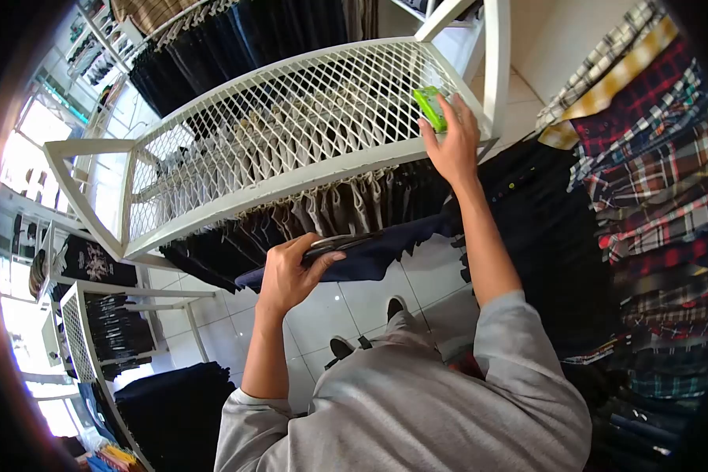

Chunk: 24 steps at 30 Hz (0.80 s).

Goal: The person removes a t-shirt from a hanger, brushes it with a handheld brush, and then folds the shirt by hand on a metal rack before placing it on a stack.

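My left hand (295, 267) is closed round the top edge of a folded dark navy garment (370, 259), with a dark hanger-like strip along its top. The garment hangs below the front rail of a white mesh rack (275, 118). At the rack's right end, my right hand (452, 138) touches a small bright green packet (430, 108) lying on the mesh. Its thumb and fingers lie along the packet's near and right sides, fingers apart; the palm side is hidden.
Trousers (322, 206) hang beneath the mesh shelf. Plaid shirts (657, 197) hang at the right, beside black garments (543, 244). Another white rack (79, 330) stands at the lower left. Tiled floor (322, 315) shows around my feet.
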Each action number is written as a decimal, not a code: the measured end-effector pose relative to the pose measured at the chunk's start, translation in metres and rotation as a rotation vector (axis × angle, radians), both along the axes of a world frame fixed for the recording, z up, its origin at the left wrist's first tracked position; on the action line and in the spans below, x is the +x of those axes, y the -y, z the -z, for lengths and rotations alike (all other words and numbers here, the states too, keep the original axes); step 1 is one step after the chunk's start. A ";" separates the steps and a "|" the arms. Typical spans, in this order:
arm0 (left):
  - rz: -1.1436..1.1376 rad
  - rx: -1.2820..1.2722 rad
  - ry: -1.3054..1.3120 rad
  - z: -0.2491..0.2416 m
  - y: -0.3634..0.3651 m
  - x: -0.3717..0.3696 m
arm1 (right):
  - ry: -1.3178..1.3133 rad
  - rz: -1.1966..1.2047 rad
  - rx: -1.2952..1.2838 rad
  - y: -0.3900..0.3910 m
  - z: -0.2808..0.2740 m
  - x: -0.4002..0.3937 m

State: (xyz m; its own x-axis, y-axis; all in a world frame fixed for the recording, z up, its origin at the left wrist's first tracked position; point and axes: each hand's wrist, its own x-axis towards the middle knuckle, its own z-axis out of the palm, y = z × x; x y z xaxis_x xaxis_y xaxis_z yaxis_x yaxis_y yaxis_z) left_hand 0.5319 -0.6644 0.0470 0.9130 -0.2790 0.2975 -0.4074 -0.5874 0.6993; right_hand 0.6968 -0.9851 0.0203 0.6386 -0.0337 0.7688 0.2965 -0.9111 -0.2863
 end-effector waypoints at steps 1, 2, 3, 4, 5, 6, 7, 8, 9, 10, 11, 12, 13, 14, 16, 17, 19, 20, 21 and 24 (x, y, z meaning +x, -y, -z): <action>-0.012 -0.019 -0.034 0.000 -0.004 -0.003 | -0.004 -0.019 0.004 -0.012 -0.010 -0.020; -0.028 -0.038 -0.066 0.001 -0.009 -0.008 | -0.014 -0.161 0.080 -0.025 -0.018 -0.041; -0.056 -0.036 -0.066 0.001 -0.016 -0.011 | -0.023 -0.307 0.156 -0.039 -0.025 -0.062; -0.074 -0.045 -0.056 0.001 -0.024 -0.016 | -0.206 -0.501 0.219 -0.053 -0.029 -0.085; -0.099 -0.054 -0.041 0.000 -0.034 -0.021 | -0.389 -0.700 0.273 -0.067 -0.032 -0.105; -0.130 -0.064 -0.020 -0.001 -0.044 -0.028 | -0.626 -0.806 0.251 -0.078 -0.034 -0.121; -0.177 -0.060 -0.009 -0.002 -0.057 -0.037 | -0.863 -0.907 0.213 -0.088 -0.035 -0.134; -0.213 -0.051 -0.073 -0.004 -0.070 -0.045 | -0.864 -0.937 0.195 -0.102 -0.030 -0.142; -0.250 -0.045 -0.133 -0.010 -0.085 -0.053 | -0.859 -0.969 0.175 -0.118 -0.025 -0.147; -0.300 0.007 -0.102 -0.018 -0.098 -0.064 | -0.813 -1.000 0.173 -0.133 -0.026 -0.154; -0.335 -0.022 -0.077 -0.020 -0.111 -0.076 | -0.803 -1.050 0.148 -0.149 -0.029 -0.161; -0.367 -0.012 -0.070 -0.029 -0.125 -0.089 | -0.858 -1.066 0.126 -0.165 -0.031 -0.168; -0.400 -0.003 -0.068 -0.038 -0.139 -0.102 | -0.917 -1.080 0.101 -0.181 -0.034 -0.174; -0.415 -0.004 0.017 -0.042 -0.154 -0.115 | -0.919 -1.130 0.072 -0.199 -0.035 -0.183; -0.592 0.010 0.084 -0.042 -0.181 -0.142 | -0.925 -1.179 0.138 -0.242 -0.040 -0.199; -0.684 0.097 0.276 -0.040 -0.188 -0.156 | -0.930 -1.201 0.171 -0.263 -0.042 -0.209; -1.047 0.110 0.326 -0.030 -0.201 -0.187 | -0.885 -1.229 0.129 -0.306 -0.031 -0.231; -1.095 -0.040 0.287 -0.022 -0.209 -0.200 | -0.915 -1.228 0.221 -0.326 -0.024 -0.244; -1.131 -0.193 0.251 -0.013 -0.217 -0.211 | -0.946 -1.219 0.313 -0.346 -0.017 -0.257; -1.024 -0.587 0.064 0.005 -0.228 -0.233 | -0.866 -1.295 0.420 -0.401 -0.006 -0.303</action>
